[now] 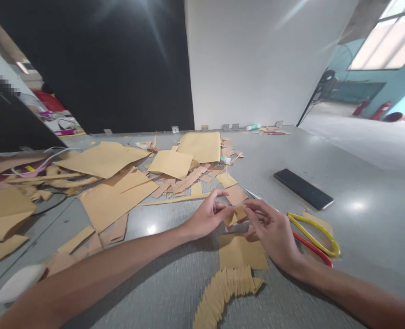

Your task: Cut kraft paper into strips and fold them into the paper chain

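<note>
Between my two hands is a small piece of tan paper (237,214), held up just above the table. My left hand (212,212) pinches its left end between thumb and fingers. On the other end, the fingertips of my right hand (272,233) are closed. Under the hands lies a flat square of brown paper (241,252). Nearer to me, a curved row of overlapping folded paper pieces (228,290) rests on the table. Scissors with one yellow and one red handle (317,233) lie beside my right hand, their blades partly hidden behind it.
A black phone (303,188) lies on the right of the grey table (366,228). Brown paper sheets (118,196) and scraps spread across the left and middle. A white rounded object (20,282) sits by my left forearm. Upright black and white panels (246,64) border the back.
</note>
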Demonstrator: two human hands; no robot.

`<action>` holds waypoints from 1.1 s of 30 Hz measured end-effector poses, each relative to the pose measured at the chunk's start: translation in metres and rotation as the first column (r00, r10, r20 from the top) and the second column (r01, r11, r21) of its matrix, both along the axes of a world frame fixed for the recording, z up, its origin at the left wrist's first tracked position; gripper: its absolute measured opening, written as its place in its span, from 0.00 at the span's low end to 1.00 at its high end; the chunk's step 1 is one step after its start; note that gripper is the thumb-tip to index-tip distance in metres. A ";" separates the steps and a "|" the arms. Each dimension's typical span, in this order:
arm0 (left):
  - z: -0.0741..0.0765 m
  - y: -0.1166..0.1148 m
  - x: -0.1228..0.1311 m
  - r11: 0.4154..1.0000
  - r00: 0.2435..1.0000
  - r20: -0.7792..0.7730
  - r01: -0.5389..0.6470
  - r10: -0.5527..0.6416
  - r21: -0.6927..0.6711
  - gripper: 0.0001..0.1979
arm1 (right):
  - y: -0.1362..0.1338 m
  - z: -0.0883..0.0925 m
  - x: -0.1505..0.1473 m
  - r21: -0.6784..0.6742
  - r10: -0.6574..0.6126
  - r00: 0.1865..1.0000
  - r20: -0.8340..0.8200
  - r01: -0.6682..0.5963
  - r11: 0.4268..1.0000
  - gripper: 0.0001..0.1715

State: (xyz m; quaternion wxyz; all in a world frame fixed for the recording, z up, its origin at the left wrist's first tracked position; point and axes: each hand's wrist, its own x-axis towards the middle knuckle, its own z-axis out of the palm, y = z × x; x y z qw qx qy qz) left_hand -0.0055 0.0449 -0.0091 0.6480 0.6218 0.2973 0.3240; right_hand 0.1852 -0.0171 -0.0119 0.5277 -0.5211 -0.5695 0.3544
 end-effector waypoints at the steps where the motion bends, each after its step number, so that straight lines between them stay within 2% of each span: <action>1: 0.000 0.000 0.000 1.000 1.000 -0.027 0.013 -0.012 0.002 0.27 | 0.000 0.000 0.000 0.004 -0.007 1.000 -0.008 0.007 1.000 0.18; 4: 0.000 0.001 -0.001 0.999 0.997 -0.058 0.049 -0.048 0.018 0.24 | 0.000 0.000 0.001 0.010 -0.004 0.999 0.043 0.003 1.000 0.19; 9: -0.004 0.004 0.000 0.998 0.998 -0.028 0.063 -0.064 -0.007 0.23 | 0.000 -0.001 0.003 0.041 -0.021 0.989 0.149 0.015 0.999 0.15; 15: -0.002 0.004 0.000 0.999 0.999 -0.021 0.039 -0.039 -0.003 0.22 | 0.002 0.001 0.003 0.197 -0.105 0.935 0.340 0.038 0.980 0.11; 18: -0.002 0.003 0.001 1.000 0.999 -0.033 0.018 -0.018 -0.005 0.22 | 0.003 0.002 0.002 0.222 -0.095 0.935 0.341 0.018 0.975 0.06; 24: -0.005 0.004 0.001 0.999 1.000 -0.019 0.018 -0.019 -0.035 0.20 | 0.004 -0.002 0.004 0.216 -0.043 0.932 0.361 -0.039 0.976 0.05; 29: -0.003 0.005 0.000 0.997 0.997 -0.008 0.074 -0.074 -0.018 0.21 | 0.001 -0.004 0.006 0.414 -0.111 0.850 0.515 -0.133 0.901 0.06; 31: -0.002 0.005 0.000 0.996 0.996 -0.010 0.087 -0.087 -0.007 0.21 | 0.000 -0.003 0.005 0.440 -0.084 0.842 0.533 -0.192 0.877 0.07; 33: -0.002 0.005 -0.001 0.997 0.997 -0.010 0.081 -0.081 -0.006 0.21 | 0.000 -0.002 0.005 0.431 -0.056 0.851 0.522 -0.207 0.878 0.08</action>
